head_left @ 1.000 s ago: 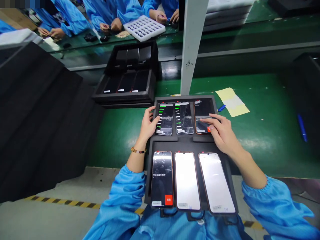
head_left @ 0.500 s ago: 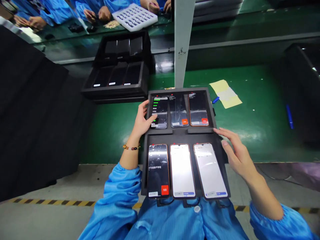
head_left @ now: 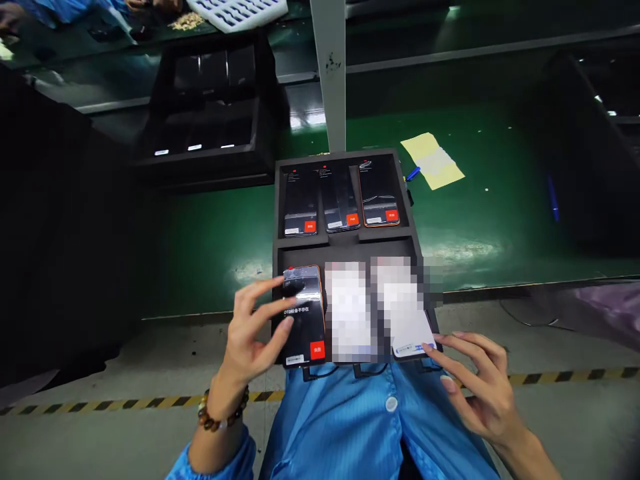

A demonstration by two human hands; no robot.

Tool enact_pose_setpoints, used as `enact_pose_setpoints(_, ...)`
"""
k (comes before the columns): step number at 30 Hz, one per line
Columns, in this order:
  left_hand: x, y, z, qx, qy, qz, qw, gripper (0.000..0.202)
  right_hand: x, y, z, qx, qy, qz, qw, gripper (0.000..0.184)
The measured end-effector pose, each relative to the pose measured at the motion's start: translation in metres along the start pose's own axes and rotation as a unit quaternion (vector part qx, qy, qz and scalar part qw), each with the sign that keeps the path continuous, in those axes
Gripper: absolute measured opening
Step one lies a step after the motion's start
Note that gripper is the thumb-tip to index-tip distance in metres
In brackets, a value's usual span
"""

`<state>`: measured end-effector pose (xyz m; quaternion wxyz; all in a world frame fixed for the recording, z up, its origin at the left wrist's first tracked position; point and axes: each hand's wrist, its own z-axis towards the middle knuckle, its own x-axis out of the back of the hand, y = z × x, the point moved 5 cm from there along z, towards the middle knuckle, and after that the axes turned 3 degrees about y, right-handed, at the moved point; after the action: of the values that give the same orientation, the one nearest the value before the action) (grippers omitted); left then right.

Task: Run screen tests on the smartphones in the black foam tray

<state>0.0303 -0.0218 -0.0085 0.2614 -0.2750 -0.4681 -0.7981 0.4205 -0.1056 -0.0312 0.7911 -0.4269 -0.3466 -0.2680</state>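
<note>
Six phones seated in black foam tray (head_left: 280, 253), three to a row, long axes all running away from the body. Near-left phone (head_left: 303, 313): dark screen, white text line, red button at lower right corner; sits in the near-left pocket, directly ahead of and slightly right of left hand (head_left: 253, 337). Left hand fingers (head_left: 265, 313) spread and laid across the phone's left edge and screen, thumb near the top corner; not clenched, nothing lifted, contact only. Near-right phone (head_left: 407, 313): bright white screen, mostly pixelated; lower corner at tray's near edge. Right hand (head_left: 483, 390) loose and unclenched, fingertips (head_left: 427, 348) touching or just beside that lower right corner; holding nothing. Left hand clearly nearer to the dark phone, right hand nearer to the white one; middle near phone (head_left: 349, 310) between them, untouched. Far row (head_left: 340, 197): three dark screens, each with small red button, well apart from both hands. Tray resting partly on lap in blue smock (head_left: 350, 427), far end over green desk (head_left: 475, 220). Beyond on desk: yellow paper (head_left: 433, 160), blue pen (head_left: 551, 197), white post (head_left: 330, 67), second black tray (head_left: 205, 127) of dark phones at far left. White compartment tray (head_left: 240, 10) at top edge; floor with yellow-black stripe (head_left: 125, 403).
</note>
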Motion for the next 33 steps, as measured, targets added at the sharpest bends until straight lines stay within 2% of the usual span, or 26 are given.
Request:
enact_pose_setpoints(3, 0.003, 0.022, -0.018, -0.058, -0.026, 0.025, 0.998, 0.042, -0.011, -0.020, 0.017, 0.037, -0.046, 0.003, 0.998, 0.065)
enact_pose_setpoints(6, 0.004, 0.033, -0.032, -0.074, -0.030, 0.040, 0.996, 0.043, -0.026, -0.045, 0.037, 0.085, -0.120, -0.011, 0.989, 0.061)
enact_pose_setpoints(9, 0.004, 0.040, -0.045, -0.084, -0.037, 0.049, 0.995, 0.042, -0.030, -0.057, 0.047, 0.114, -0.139, -0.021, 0.983, 0.061)
enact_pose_setpoints(11, 0.002, 0.043, -0.052, -0.088, -0.048, 0.050, 0.994, 0.040, -0.024, -0.051, 0.048, 0.103, -0.120, -0.008, 0.987, 0.063)
enact_pose_setpoints(15, -0.004, 0.043, -0.063, -0.079, -0.065, 0.053, 0.993, 0.043, -0.008, -0.023, 0.041, 0.035, -0.078, 0.027, 0.996, 0.063)
enact_pose_setpoints(20, -0.003, 0.035, -0.064, -0.049, -0.046, 0.033, 0.997, 0.048, -0.002, 0.002, 0.034, -0.031, -0.048, 0.045, 0.997, 0.056)
enact_pose_setpoints(25, 0.000, 0.031, -0.057, -0.052, -0.037, 0.024, 0.998, 0.051, -0.010, 0.006, 0.034, -0.051, -0.065, 0.048, 0.995, 0.054)
enact_pose_setpoints(33, -0.005, 0.032, -0.048, -0.060, -0.044, 0.037, 0.997, 0.051, -0.008, 0.006, 0.036, -0.068, -0.069, 0.015, 0.995, 0.054)
